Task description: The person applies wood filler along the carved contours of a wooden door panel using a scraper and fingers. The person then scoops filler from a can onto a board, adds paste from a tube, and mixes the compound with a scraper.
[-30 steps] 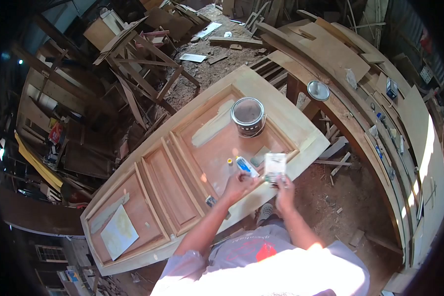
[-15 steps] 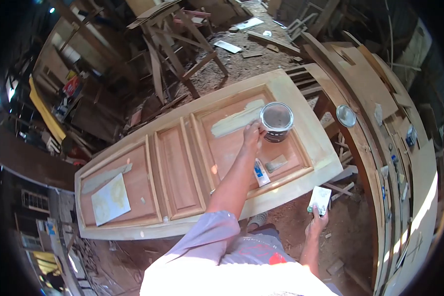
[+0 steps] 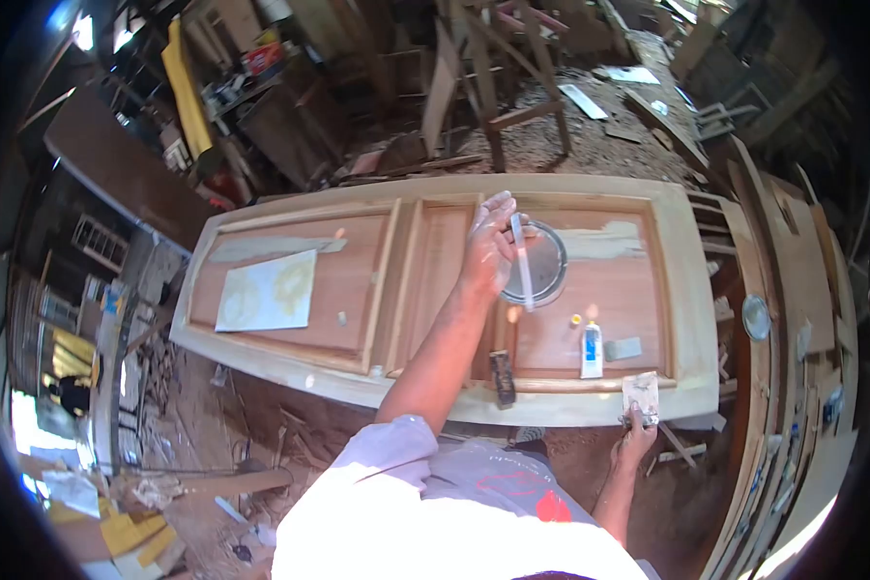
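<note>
My left hand (image 3: 491, 244) is closed at the left rim of a round metal can (image 3: 547, 263), above the wooden door (image 3: 445, 409). The can's mouth faces me, showing a grey inside; a pale narrow strip crosses its opening near my fingertips, and I cannot tell what it is. My right hand (image 3: 634, 440) grips a small whitish rectangular piece with dark smudges (image 3: 640, 396) by the door's near edge. On the right panel lie a white and blue tube (image 3: 592, 352), a small yellow cap (image 3: 576, 319) and a greyish flat rectangular piece (image 3: 624, 349).
A white stained sheet (image 3: 271, 290) lies on the left panel. Pale smears (image 3: 604, 240) mark the panels. A dark block (image 3: 502, 377) rests at the door's near edge. Boards (image 3: 812, 290) and a round metal lid (image 3: 755, 317) are at the right; a wooden trestle (image 3: 522, 111) stands behind.
My left hand and the can have moved left across the door, away from the right panel's far corner. My right hand has come closer to the door's edge. The view has turned left.
</note>
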Available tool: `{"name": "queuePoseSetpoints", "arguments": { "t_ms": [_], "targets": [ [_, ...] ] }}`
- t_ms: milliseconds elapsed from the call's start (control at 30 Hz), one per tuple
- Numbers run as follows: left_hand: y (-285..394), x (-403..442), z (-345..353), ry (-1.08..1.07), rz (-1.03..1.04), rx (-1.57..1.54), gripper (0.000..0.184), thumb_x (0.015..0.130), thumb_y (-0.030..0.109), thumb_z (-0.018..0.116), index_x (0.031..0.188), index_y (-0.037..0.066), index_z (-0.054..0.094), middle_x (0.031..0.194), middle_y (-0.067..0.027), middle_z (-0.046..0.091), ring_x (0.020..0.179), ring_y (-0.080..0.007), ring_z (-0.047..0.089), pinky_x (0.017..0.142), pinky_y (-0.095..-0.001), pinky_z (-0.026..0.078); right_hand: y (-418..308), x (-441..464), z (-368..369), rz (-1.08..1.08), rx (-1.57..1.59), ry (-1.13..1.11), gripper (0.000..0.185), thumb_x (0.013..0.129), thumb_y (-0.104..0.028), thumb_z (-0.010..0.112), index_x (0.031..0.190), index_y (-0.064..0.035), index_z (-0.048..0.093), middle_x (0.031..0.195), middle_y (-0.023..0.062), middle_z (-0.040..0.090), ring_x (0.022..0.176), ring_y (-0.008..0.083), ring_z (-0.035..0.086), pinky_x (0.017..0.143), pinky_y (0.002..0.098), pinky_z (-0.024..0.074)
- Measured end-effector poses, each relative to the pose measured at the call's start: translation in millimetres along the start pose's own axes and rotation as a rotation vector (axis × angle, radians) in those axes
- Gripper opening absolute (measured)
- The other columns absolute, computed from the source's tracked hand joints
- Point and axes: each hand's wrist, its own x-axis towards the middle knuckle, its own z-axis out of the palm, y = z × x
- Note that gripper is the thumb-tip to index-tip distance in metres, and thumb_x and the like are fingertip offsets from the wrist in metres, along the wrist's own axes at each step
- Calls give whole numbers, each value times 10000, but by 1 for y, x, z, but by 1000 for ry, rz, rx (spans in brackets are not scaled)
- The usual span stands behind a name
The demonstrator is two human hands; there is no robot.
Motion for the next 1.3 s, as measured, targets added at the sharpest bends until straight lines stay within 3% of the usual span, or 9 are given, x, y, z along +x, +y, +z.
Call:
{"name": "queuePoseSetpoints", "arguments": {
  "t_ms": [167, 400, 533, 667, 767, 900, 1133, 1300],
  "targets": [
    [103, -44, -82, 139, 94, 133, 381, 1022, 252, 688, 1336, 95, 538, 1059, -160, 701, 886, -288, 757, 854, -484, 654, 14, -21, 73, 23, -11, -194, 298, 965, -64, 740, 1250, -31, 660, 1080, 33, 717, 877, 106, 668, 671, 261, 521],
    [210, -50, -232, 302, 201, 15, 326, 995, 234, 727, 1224, 87, 547, 1027, -135, 656, 899, -341, 752, 847, -495, 651, 39, -109, 183, 7, -127, -322, 366, 954, -56, 745, 1298, -10, 629, 1186, 68, 717, 973, 146, 688, 782, 302, 543],
    [261, -40, -308, 289, 201, -136, 320, 979, 203, 748, 1202, 95, 545, 1036, -117, 637, 897, -335, 734, 859, -482, 633, 78, -178, 245, -9, -174, -271, 370, 958, -52, 740, 1306, -11, 622, 1179, 61, 718, 967, 143, 692, 790, 297, 551],
    [287, -18, -368, 285, 180, -246, 295, 970, 174, 750, 1182, 101, 558, 989, -94, 643, 869, -309, 717, 852, -464, 622, 101, -248, 308, 20, -258, -317, 363, 953, -55, 748, 1295, -38, 628, 1132, 45, 719, 942, 125, 690, 729, 287, 545],
    [300, -10, -409, 260, 150, -295, 272, 988, 192, 725, 1182, 95, 561, 976, -99, 655, 870, -296, 722, 861, -472, 628, 110, -287, 345, 19, -287, -338, 373, 947, -60, 755, 1294, 1, 631, 1179, 75, 709, 990, 163, 685, 807, 320, 551],
    [324, -17, -452, 276, 71, -366, 256, 1015, 234, 684, 1186, 85, 564, 963, -111, 673, 883, -291, 733, 880, -495, 644, 116, -339, 390, -35, -279, -296, 332, 944, -84, 767, 1241, -10, 639, 1129, 63, 710, 936, 152, 670, 750, 310, 533],
    [346, -43, -497, 306, -28, -431, 267, 1019, 284, 653, 1129, 56, 567, 948, -129, 661, 897, -326, 731, 894, -534, 645, 127, -363, 417, -11, -366, -372, 383, 942, -130, 782, 1274, -22, 623, 1130, 55, 711, 927, 139, 676, 723, 303, 535],
    [354, -68, -501, 495, -123, -475, 285, 988, 307, 676, 1045, 55, 556, 958, -134, 631, 883, -353, 719, 907, -573, 630, 120, -377, 439, -57, -332, -400, 336, 946, -93, 768, 1246, -15, 640, 1101, 58, 715, 921, 139, 672, 729, 305, 537]
  ]
}}
